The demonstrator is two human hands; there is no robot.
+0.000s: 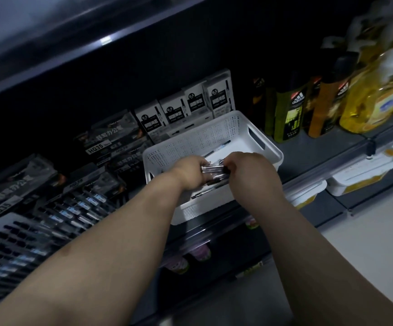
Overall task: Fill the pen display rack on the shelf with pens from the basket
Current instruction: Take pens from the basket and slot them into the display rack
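The pen rack (26,243) sits far to my left on the shelf, low and close to me, and its pens lie in slanted rows. My left arm passes right beside it, so that arm is the nearer one for carrying pens over. My left hand (188,171) is over the basket with its fingers curled round one end of a bunch of pens (214,175). The bunch lies sideways, with its long way going from my left hand across to my right hand. My right hand (249,168) is curled round the other end, so both hands hold the same bunch. The white basket (270,147) is under both hands, to the right of the rack. A few loose pens lie on its floor (one (219,145) near the back, one (204,192) near the front). To fill the rack, I think the bunch must go left and back toward me. It is dark here, and my fingertips are hidden under the pens. I cannot count the pens. I cannot tell which slots in the rack are free, and the edge of the picture cuts off the rack's near corner. Far right stand some blurry bottles (287,109).
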